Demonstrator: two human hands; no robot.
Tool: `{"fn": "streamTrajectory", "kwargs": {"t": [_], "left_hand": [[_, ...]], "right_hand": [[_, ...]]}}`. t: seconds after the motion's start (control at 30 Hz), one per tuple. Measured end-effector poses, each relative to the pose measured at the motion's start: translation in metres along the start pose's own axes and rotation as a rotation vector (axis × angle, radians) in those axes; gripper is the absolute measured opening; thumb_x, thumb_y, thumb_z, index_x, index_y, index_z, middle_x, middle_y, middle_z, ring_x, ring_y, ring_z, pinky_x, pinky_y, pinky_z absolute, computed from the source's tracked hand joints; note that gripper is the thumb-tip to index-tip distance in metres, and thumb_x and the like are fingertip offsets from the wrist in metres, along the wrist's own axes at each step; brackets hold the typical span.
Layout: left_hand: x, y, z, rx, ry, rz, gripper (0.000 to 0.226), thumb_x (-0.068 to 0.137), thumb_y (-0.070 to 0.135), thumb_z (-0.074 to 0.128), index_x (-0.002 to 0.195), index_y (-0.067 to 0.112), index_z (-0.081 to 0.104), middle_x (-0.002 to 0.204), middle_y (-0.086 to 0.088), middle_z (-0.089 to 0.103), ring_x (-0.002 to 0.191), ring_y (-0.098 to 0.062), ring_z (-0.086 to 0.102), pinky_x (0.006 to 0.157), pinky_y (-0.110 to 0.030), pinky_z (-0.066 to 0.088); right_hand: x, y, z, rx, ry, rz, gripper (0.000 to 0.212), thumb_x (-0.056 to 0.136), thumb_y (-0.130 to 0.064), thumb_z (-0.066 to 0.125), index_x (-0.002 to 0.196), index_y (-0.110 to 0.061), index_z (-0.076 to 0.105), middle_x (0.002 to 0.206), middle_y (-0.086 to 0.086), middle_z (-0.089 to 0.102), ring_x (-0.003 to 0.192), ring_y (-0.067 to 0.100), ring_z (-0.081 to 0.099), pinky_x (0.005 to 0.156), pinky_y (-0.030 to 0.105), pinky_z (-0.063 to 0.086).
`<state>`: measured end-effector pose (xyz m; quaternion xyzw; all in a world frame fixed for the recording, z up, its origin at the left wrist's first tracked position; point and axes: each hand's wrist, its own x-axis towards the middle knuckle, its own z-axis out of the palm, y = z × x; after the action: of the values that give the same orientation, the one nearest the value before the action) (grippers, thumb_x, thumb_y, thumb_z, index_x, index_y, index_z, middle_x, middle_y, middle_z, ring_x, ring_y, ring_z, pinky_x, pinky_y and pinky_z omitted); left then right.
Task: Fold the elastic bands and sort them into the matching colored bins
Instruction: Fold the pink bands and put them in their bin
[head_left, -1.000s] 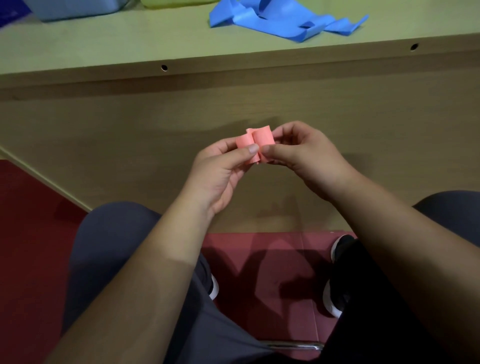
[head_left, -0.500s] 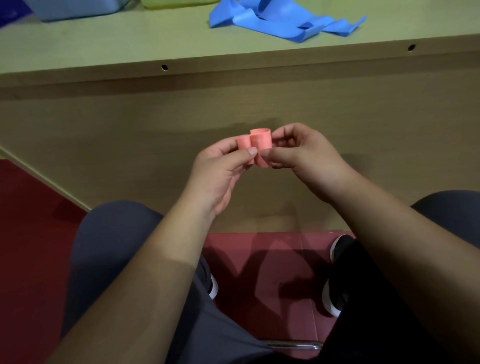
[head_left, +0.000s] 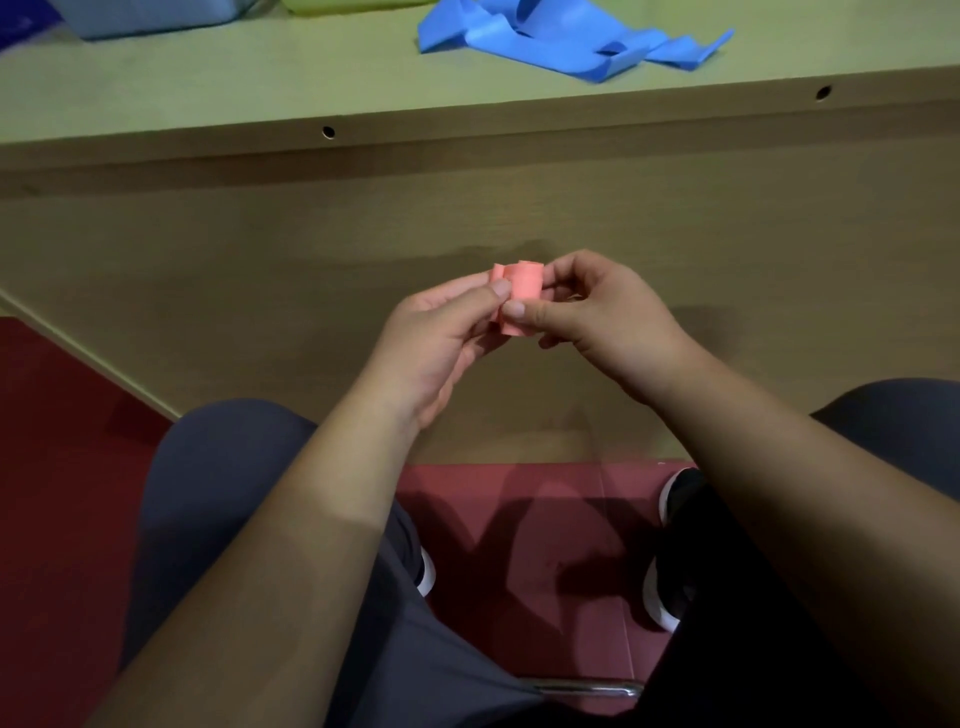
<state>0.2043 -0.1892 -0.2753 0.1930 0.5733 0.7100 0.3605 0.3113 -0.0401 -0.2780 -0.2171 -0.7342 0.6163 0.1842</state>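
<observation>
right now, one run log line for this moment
step: folding | left hand + right hand: pinching pink band, below desk edge | blue band: unfolded on desk

Bare tabletop (head_left: 218, 88) is lying open at twelve o'clock; a loose blue band (head_left: 561, 41) is blocking one o'clock, a grey-blue bin (head_left: 156, 18) occupying eleven.

We see the left hand (head_left: 436, 343) and right hand (head_left: 602, 317) pinching a small folded pink band (head_left: 519, 299) between thumbs and fingers, held in front of the wooden desk (head_left: 311, 93). On the desk top lies a loose blue band (head_left: 566, 44), well apart from 2 bins at the far edge: a blue bin (head_left: 150, 18) and a yellow bin (head_left: 337, 5).
</observation>
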Motion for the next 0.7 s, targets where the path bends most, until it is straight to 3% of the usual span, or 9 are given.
{"fn": "streamTrajectory", "kwargs": {"t": [0.2,0.37,0.5,0.63,0.7], "left_hand": [[0.0067,-0.0043,-0.0042,-0.091,0.024,-0.070,0.036,0.101,0.012,0.067,0.135,0.000,0.067,0.121,-0.021,0.076,0.111,-0.026,0.074,0.105,-0.038,0.054],[0.0084,-0.0049,-0.0035,-0.123,0.032,-0.041,0.027,0.104,0.008,0.061,0.130,0.003,0.070,0.115,-0.018,0.077,0.103,-0.022,0.075,0.092,-0.032,0.059],[0.0052,-0.0036,-0.0005,-0.063,-0.002,-0.005,0.025,0.105,0.006,0.060,0.128,0.008,0.071,0.118,-0.015,0.077,0.108,-0.020,0.073,0.101,-0.033,0.056],[0.0010,-0.0009,-0.0033,0.026,-0.073,0.013,0.036,0.101,0.004,0.064,0.137,0.006,0.068,0.129,-0.016,0.074,0.123,-0.028,0.069,0.109,-0.033,0.051],[0.0000,-0.0004,-0.0041,0.023,-0.074,0.027,0.039,0.100,0.000,0.063,0.139,0.002,0.065,0.130,-0.018,0.073,0.122,-0.030,0.070,0.109,-0.034,0.051]], "right_hand": [[0.0010,-0.0001,0.0005,-0.013,-0.023,-0.029,0.037,0.087,-0.020,0.089,0.116,-0.006,0.071,0.099,0.011,0.078,0.077,0.015,0.071,0.077,0.033,0.062],[0.0037,-0.0002,-0.0048,0.071,-0.024,-0.009,0.023,0.096,-0.010,0.078,0.117,-0.004,0.072,0.094,0.010,0.073,0.076,0.019,0.065,0.076,0.032,0.059],[0.0046,0.0026,-0.0046,0.105,-0.018,0.008,0.030,0.094,-0.006,0.079,0.122,0.000,0.069,0.098,0.011,0.071,0.074,0.012,0.067,0.077,0.032,0.059],[0.0025,0.0011,-0.0042,0.191,-0.011,0.021,0.034,0.091,-0.002,0.080,0.122,0.006,0.066,0.097,0.019,0.068,0.075,0.022,0.065,0.077,0.031,0.060],[0.0005,-0.0005,-0.0050,0.242,-0.022,0.027,0.031,0.092,0.001,0.078,0.120,0.009,0.067,0.097,0.023,0.068,0.079,0.029,0.065,0.079,0.032,0.061]]}}
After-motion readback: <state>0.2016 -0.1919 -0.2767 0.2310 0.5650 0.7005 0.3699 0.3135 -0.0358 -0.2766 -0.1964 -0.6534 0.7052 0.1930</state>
